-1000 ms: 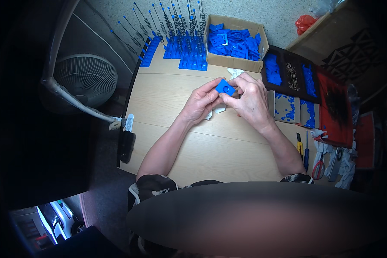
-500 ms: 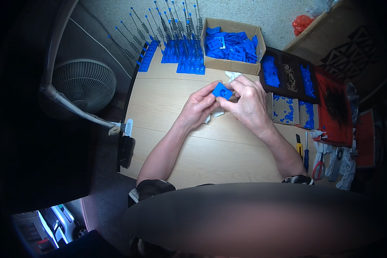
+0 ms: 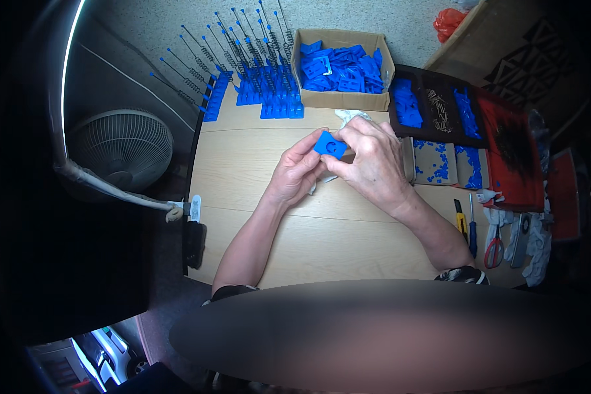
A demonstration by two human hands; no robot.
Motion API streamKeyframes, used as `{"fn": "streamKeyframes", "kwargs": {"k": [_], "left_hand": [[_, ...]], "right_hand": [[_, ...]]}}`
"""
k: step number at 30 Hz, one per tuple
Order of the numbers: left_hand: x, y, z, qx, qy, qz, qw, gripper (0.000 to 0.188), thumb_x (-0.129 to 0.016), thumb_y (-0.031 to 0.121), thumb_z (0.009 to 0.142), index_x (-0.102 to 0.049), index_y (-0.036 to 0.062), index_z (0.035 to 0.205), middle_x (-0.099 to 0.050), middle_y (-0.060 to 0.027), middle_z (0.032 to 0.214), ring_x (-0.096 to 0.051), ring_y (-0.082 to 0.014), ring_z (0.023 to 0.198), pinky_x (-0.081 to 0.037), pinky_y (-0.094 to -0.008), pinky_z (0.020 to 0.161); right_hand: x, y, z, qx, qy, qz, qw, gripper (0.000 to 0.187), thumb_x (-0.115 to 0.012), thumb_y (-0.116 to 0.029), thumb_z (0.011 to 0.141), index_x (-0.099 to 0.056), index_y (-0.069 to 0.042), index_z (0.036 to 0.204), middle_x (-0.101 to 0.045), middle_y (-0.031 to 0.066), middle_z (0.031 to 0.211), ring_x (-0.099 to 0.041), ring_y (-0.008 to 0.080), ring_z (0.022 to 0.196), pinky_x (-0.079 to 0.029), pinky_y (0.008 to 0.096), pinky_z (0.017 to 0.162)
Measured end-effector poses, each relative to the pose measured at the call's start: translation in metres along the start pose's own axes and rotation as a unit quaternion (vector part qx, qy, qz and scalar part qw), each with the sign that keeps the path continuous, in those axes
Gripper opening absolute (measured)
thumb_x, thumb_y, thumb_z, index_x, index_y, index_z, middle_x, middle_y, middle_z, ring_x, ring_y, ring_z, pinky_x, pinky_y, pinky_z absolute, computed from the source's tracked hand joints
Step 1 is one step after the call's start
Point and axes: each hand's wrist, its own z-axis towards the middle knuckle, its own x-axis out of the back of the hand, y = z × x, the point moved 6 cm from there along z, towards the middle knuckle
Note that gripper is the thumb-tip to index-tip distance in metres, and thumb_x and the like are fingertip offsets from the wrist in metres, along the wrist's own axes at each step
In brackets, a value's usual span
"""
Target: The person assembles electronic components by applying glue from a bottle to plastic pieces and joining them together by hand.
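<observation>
Between both hands, above the middle of the wooden table (image 3: 243, 164), is a small flat blue plastic plate (image 3: 329, 146) with a round recess in its face. My left hand (image 3: 294, 172) pinches its left edge between thumb and fingers. The fingers and thumb of my right hand (image 3: 374, 154) close on its right side; whether they hold some smaller piece as well is hidden. Crumpled white paper (image 3: 349, 117) lies just behind the hands, and another scrap shows beneath them.
A cardboard box (image 3: 345, 100) of blue plates stands at the back. Left of it, blue bases (image 3: 282, 108) carry upright springs on rods. Right are a dark parts tray (image 3: 433, 134), small cardboard trays (image 3: 433, 180), a yellow cutter (image 3: 461, 220), a screwdriver (image 3: 472, 233) and scissors (image 3: 494, 249).
The view has shifted a little. The blue plate is tilted slightly differently in my fingers, and both hands keep their grip on it.
</observation>
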Motion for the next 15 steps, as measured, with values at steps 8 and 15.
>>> {"fn": "streamKeyframes", "kwargs": {"k": [8, 15], "left_hand": [[0.006, -0.004, 0.008, 0.012, 0.0, 0.007, 1.0, 0.045, -0.052, 0.008, 0.099, -0.041, 0.0025, 0.142, -0.053, -0.0123, 0.136, -0.054, -0.0208, 0.123, -0.046, -0.0365, 0.106], [0.016, 0.002, -0.002, 0.026, -0.002, 0.007, 1.0, 0.046, -0.051, 0.009, 0.1, -0.039, 0.0008, 0.143, -0.052, -0.0134, 0.136, -0.054, -0.0207, 0.123, -0.047, -0.0344, 0.105]], "right_hand": [[-0.008, 0.009, 0.0, -0.016, -0.007, 0.005, 1.0, 0.03, -0.077, -0.022, 0.068, -0.07, 0.001, 0.086, -0.065, 0.0147, 0.088, -0.063, 0.0281, 0.084, -0.043, 0.0407, 0.082], [-0.025, 0.003, -0.002, -0.049, -0.021, 0.011, 0.999, 0.028, -0.078, -0.022, 0.068, -0.071, -0.001, 0.085, -0.065, 0.0126, 0.088, -0.063, 0.0273, 0.082, -0.044, 0.0399, 0.079]]}}
